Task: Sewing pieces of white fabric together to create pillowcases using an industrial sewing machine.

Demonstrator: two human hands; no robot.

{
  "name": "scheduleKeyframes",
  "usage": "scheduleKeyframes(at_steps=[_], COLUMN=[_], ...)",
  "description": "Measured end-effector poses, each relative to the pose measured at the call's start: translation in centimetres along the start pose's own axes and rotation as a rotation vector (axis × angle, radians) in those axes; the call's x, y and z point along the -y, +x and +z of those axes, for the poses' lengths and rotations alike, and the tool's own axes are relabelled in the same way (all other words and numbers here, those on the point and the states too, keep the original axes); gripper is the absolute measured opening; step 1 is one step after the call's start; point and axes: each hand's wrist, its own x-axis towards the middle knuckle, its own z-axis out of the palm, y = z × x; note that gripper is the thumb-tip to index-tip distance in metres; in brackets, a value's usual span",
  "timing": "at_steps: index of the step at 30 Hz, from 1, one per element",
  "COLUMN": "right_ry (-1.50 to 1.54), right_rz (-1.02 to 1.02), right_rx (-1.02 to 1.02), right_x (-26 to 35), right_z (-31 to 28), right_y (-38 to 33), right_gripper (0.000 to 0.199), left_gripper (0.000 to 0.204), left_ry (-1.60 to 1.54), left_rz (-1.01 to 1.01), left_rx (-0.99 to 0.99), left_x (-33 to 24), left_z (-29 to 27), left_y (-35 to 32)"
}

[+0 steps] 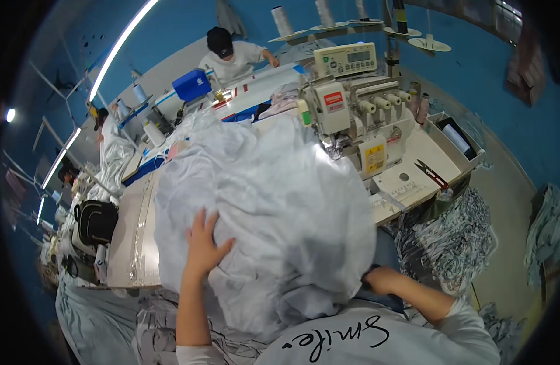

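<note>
A large heap of pale white-grey fabric covers the sewing table in front of me and hangs over its near edge toward my lap. My left hand lies flat on its left part, fingers spread. Beside the fabric's lower right edge, my right hand is low and curled, with something dark at its fingertips that I cannot make out. The fabric's far right side reaches under the lit needle area of an overlock sewing machine.
Red-handled thread snips lie on the machine bed, near an open box. Thread cones stand above. A bundle of patterned cloth hangs at the right. A black bag sits left; a co-worker works across the table.
</note>
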Motion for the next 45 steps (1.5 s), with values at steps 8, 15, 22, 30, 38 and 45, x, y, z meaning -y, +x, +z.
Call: scheduleKeyframes(at_steps=[8, 15, 22, 30, 38, 45], right_ry=[1.207, 0.497, 1.385, 1.755, 1.738, 1.748], right_rz=[0.187, -0.152, -0.032, -0.247, -0.236, -0.258], right_rx=[-0.998, -1.115, -0.877, -0.768, -0.724, -0.709], right_x=[4.6, 3.0, 0.5, 1.2, 0.7, 0.4], right_z=[-5.6, -9.8, -22.4, -20.9, -21.4, -21.4], right_y=[1.8, -2.2, -2.0, -0.4, -0.2, 0.2], right_gripper=[0.062, 0.053, 0.018, 0.026, 0.022, 0.025], left_gripper=[0.053, 0.066, 0.048, 0.014, 0.016, 0.014], left_ry=[-0.005, -0.059, -0.142, -0.655, -0.799, -0.948], left_rz=[-0.274, -0.285, -0.088, -0.452, -0.427, -0.386], left_rx=[0.126, -0.318, 0.284, -0.306, -0.527, -0.547], left_x=[11.3, -0.1, -4.3, -1.2, 1.1, -0.9], left_z=[-0.4, -2.3, 0.2, 2.3, 3.3, 1.0], left_y=[-6.7, -5.7, -3.5, -5.4, -4.2, -0.9])
